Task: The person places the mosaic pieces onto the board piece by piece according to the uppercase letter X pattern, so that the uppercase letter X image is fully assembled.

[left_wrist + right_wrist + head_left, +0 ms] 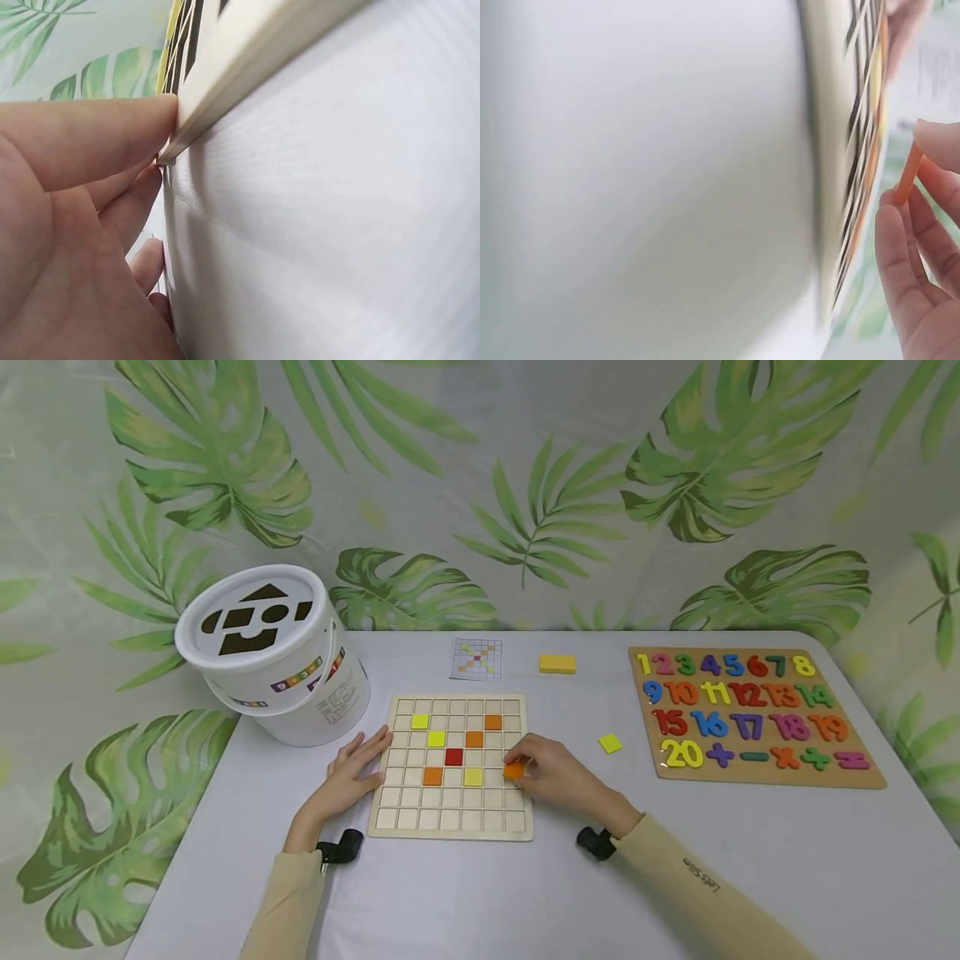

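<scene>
A: Where is the orange tile (513, 770)?

B: Pinched in the right hand (558, 774), over the right edge of the wooden grid board (453, 823). The right wrist view shows it edge-on between fingertips (900, 247), so the grip is narrow and closed on the tile.

A: And the left hand (352, 772)?

B: It lies flat on the tabletop (750, 860), fingers straight, tips against the board's left edge. The left wrist view confirms a finger (112, 139) touching the rim; it holds nothing.

A: What is hard to see?

B: Both wrist views are blurred and tilted, and the board is cut off in them. The right palm hides which cell lies under the tile. The small pattern card (477, 658) behind the board is too small to read clearly.

A: Anything else around?

B: A loose yellow tile (610, 743) lies right of the board, a yellow block (557, 664) farther back, a white bucket (300, 693) at left, and a number puzzle (757, 768) at right.
</scene>
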### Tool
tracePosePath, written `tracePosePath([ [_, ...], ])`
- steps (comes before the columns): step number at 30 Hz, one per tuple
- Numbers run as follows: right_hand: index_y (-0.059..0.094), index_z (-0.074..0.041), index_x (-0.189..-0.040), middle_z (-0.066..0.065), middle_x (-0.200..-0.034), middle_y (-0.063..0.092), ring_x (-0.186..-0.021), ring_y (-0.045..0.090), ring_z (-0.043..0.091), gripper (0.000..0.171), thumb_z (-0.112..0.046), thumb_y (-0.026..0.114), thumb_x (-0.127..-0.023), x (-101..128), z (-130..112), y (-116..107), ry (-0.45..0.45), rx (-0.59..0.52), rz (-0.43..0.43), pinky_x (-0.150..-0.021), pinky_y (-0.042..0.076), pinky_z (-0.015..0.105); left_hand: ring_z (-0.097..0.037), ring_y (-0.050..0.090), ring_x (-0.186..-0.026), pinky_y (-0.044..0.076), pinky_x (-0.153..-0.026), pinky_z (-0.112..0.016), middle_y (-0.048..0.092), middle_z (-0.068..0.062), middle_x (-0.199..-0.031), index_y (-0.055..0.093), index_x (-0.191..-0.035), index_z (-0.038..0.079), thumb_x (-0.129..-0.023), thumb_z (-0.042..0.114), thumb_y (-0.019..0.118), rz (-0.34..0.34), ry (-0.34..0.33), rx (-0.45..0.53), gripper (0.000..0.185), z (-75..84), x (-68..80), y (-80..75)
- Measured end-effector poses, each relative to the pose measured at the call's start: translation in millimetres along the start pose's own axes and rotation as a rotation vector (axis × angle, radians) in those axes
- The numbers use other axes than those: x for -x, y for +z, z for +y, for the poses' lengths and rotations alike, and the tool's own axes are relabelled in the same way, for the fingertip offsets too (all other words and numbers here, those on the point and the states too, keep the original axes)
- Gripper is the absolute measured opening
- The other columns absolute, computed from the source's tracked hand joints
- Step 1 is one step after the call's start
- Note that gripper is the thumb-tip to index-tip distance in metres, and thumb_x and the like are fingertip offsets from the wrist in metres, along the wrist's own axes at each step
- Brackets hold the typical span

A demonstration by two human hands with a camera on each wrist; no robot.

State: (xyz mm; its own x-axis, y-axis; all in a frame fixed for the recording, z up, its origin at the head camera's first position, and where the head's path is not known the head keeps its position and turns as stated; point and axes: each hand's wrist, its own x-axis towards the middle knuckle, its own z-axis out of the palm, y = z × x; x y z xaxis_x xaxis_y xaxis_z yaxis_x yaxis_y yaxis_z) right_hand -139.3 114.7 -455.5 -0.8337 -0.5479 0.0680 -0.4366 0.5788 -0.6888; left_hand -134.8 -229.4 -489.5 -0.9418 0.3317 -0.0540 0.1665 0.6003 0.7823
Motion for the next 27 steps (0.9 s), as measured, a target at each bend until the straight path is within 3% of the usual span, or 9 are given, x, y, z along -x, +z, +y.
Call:
tracePosePath([
  [8, 0.064, -0.009, -0.099, -0.004, -0.097, 0.058, -0.091, 0.05, 0.012, 0.023, -0.008, 0.064, -0.076, -30.7, -41.7, 38.1, -0.108, 0.073, -0.101, -0.082, 0.042, 0.025, -0.03, -0.001, -0.134, -0.003, -0.097, -0.057, 0.019, -0.001, -0.148, 0.034, -0.139, 0.009, -0.085, 0.006, 0.055, 0.007, 0.001, -0.01, 0.059, 1.9, -0.6, 0.6],
  [12, 0.065, -0.009, -0.096, -0.005, -0.093, 0.057, -0.088, 0.05, 0.009, 0.02, -0.007, 0.064, -0.077, -44.4, -55.6, 54.8, -0.153, 0.117, -0.119, -0.079, 0.041, 0.02, -0.03, -0.001, -0.134, -0.002, -0.098, -0.057, 0.019, -0.001, -0.148, 0.034, -0.139, 0.01, -0.085, 0.006, 0.055, 0.01, -0.002, -0.016, 0.059, 2.7, -0.6, 0.8],
  [15, 0.066, -0.009, -0.094, -0.006, -0.089, 0.056, -0.082, 0.049, 0.007, 0.019, -0.005, 0.065, -0.076, -52.1, -63.0, 66.1, -0.179, 0.14, -0.129, -0.074, 0.041, 0.015, -0.031, -0.001, -0.134, -0.002, -0.097, -0.057, 0.019, -0.002, -0.148, 0.034, -0.14, 0.01, -0.085, 0.007, 0.055, 0.006, -0.001, -0.017, 0.059, 3.1, -0.3, 0.5],
  [27, 0.068, -0.012, -0.093, -0.005, -0.09, 0.059, -0.085, 0.048, 0.01, 0.016, -0.007, 0.067, -0.077, -65.2, -80.6, 90.1, -0.212, 0.256, -0.122, -0.075, 0.041, 0.015, -0.031, 0.0, -0.134, -0.001, -0.097, -0.058, 0.019, -0.001, -0.148, 0.034, -0.139, 0.011, -0.086, 0.008, 0.056, 0.007, 0.004, -0.021, 0.058, 2.6, 0.2, 0.1],
])
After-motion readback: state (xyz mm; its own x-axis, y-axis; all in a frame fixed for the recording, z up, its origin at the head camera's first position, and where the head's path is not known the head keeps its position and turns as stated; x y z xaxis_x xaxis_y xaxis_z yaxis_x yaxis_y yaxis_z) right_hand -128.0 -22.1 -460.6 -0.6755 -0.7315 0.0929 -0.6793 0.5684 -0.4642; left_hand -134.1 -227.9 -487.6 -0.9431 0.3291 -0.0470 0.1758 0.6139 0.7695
